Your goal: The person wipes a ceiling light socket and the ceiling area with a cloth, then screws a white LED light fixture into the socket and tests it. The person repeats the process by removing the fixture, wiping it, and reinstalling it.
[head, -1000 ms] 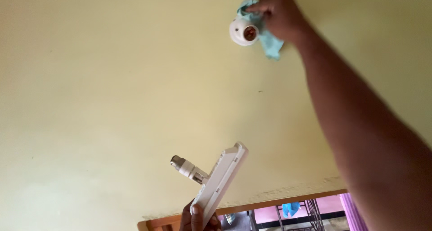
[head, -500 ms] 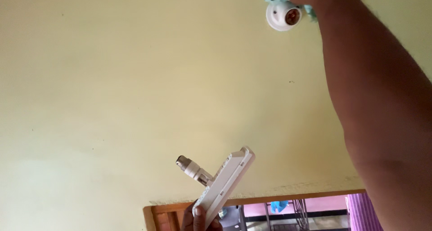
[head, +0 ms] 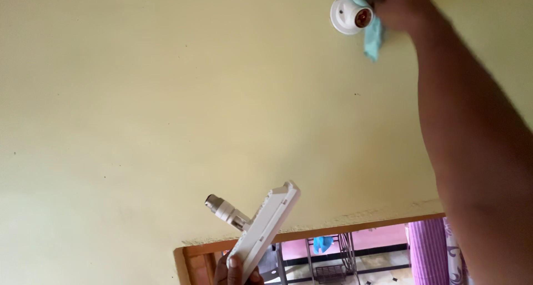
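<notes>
I look up at a pale yellow ceiling. A white lamp socket [head: 348,14] is fixed to it at the top right, its empty opening facing down. My right hand [head: 401,6] is raised beside the socket and grips a light blue cloth [head: 371,34] pressed against the socket's side. At the bottom edge my left hand [head: 234,271] holds a flat white lamp panel [head: 265,230] tilted upward, with a metal-tipped bulb base [head: 221,208] sticking out of its back. Only my left fingertips show.
A wooden door frame [head: 311,236] runs along the bottom. Through it I see a pink wall, a dark metal rack [head: 332,263] and a purple curtain [head: 427,251]. My right forearm fills the right side of the view.
The view has shifted, so the socket now sits higher in the frame. My right hand stays at the socket with the cloth, which now hangs below it. The lamp panel remains in my left hand.
</notes>
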